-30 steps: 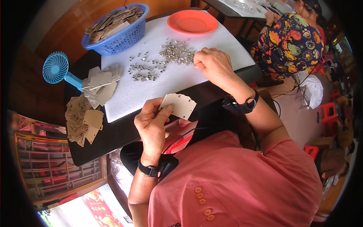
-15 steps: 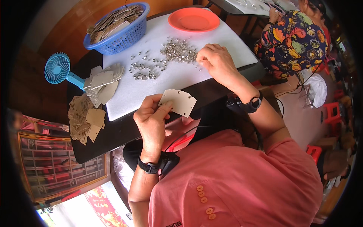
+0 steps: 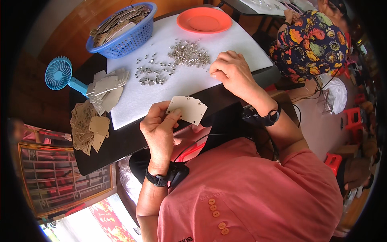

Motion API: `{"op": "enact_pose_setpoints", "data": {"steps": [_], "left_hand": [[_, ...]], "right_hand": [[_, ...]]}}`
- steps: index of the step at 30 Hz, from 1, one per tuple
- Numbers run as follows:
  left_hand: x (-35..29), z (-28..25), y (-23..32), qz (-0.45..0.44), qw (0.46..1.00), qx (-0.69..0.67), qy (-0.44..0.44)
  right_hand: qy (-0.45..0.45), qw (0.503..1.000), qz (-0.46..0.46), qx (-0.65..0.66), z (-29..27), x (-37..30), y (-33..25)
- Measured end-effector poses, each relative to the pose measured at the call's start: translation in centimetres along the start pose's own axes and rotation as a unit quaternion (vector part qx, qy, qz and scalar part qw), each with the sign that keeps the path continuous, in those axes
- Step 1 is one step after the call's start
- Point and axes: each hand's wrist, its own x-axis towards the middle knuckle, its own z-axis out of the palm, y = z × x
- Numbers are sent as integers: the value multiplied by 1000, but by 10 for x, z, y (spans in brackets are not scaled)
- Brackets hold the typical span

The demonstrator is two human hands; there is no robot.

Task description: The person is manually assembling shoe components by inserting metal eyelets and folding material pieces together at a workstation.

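The left hand (image 3: 158, 126) pinches a pale card (image 3: 190, 111), thumb on the near face and fingers behind. The card sticks out to the right of that hand, tilted, with a scalloped upper edge and small dark round marks near its borders (whether each is a hole or a metal fitting is too small to tell).

Farther from the body, the right hand (image 3: 233, 71) is held above the near right part of a white sheet (image 3: 189, 82). Its fingers are curled in, thumb and forefinger close together; I cannot tell if anything sits between them. Just left of the right hand lies a dense heap of small metal pieces (image 3: 188, 54). Looser metal pieces (image 3: 155, 74) are spread left of that heap, beyond the left hand.

Left of the left hand, on the dark desk (image 3: 121, 142), lies a pile of brown cards (image 3: 86, 127); just beyond it are light grey cards (image 3: 107, 90) partly on the sheet, with a blue fan (image 3: 59, 73) beside them. Beyond both hands stand a blue basket (image 3: 135, 40) filled with brown pieces (image 3: 119, 25) and, to its right, an orange-red plate (image 3: 204, 20). Well to the right of the right hand is a co-worker in a floral top (image 3: 314, 46).
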Motion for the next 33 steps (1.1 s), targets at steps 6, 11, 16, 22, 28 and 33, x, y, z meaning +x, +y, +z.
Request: {"op": "enact_pose_setpoints", "data": {"steps": [6, 11, 16, 22, 28, 33], "left_hand": [[1, 0, 2, -10, 1000, 17, 4], [5, -1, 3, -14, 1000, 20, -8], [4, 1, 4, -16, 999, 31, -6], [4, 1, 3, -20, 999, 42, -1], [3, 3, 6, -26, 999, 44, 4], [0, 3, 7, -22, 999, 43, 6]], "right_hand": [[-49, 999, -9, -15, 0, 7, -1], [-73, 997, -23, -26, 1, 10, -4], [-37, 999, -27, -28, 3, 5, -6], [-75, 997, -12, -1, -2, 8, -5], [-57, 998, -23, -33, 6, 9, -5], [-48, 999, -16, -10, 1, 3, -5]]}}
